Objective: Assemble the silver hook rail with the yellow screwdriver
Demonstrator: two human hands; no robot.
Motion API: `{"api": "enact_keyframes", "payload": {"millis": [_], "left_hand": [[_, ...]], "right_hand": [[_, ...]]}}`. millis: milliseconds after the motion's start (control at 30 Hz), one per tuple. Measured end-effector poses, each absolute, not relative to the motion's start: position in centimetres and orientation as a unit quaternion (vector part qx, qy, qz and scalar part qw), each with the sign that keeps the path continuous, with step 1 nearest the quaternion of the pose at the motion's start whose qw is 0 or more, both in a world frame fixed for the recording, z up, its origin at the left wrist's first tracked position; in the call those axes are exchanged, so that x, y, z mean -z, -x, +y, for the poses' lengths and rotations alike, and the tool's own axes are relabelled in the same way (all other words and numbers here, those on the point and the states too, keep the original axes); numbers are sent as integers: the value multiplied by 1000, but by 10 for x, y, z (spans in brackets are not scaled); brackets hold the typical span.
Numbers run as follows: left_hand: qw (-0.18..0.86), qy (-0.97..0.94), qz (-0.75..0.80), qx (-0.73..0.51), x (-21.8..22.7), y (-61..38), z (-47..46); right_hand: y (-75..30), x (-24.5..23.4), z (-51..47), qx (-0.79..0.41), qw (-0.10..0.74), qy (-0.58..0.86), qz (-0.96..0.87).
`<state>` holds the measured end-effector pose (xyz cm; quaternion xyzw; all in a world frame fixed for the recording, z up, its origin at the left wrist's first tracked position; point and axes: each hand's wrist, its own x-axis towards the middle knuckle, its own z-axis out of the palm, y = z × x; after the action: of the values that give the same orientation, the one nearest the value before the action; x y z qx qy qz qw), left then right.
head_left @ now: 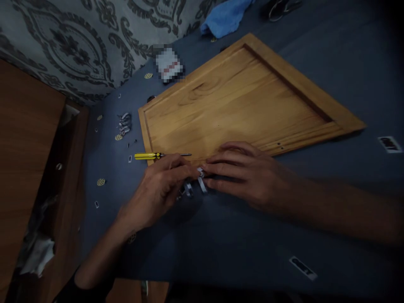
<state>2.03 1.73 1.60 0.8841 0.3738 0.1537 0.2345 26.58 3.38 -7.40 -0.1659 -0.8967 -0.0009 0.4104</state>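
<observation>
A wooden cabinet door point(217, 105) with a raised frame lies on the dark blue cloth. At its near edge is a metal cabinet hinge point(202, 184), its arm sticking out toward me. My right hand point(249, 174) rests along this edge, its fingertips pressed against the hinge to hold it. From the other side, my left hand point(160, 183) meets it with fingers curled together in a pinch; whatever is between them is hidden. A second metal piece point(188, 189) shows just below the left fingers. A yellow-handled screwdriver point(147, 156) lies across the door's left corner, just beyond my left hand.
Beyond the screwdriver lies a small pile of metal hinges point(124, 123) with loose screws point(128, 145) nearby. A blurred white box point(169, 65) and a blue cloth point(225, 19) lie past the door's far edge. Wooden furniture point(28, 147) stands at the left.
</observation>
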Motion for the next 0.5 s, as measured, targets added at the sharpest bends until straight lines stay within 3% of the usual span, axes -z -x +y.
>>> {"api": "enact_keyframes", "payload": {"millis": [500], "left_hand": [[205,-867,419,-175,-12,-29,2]], "right_hand": [[-265,71,32,10,388,183,-903]]}}
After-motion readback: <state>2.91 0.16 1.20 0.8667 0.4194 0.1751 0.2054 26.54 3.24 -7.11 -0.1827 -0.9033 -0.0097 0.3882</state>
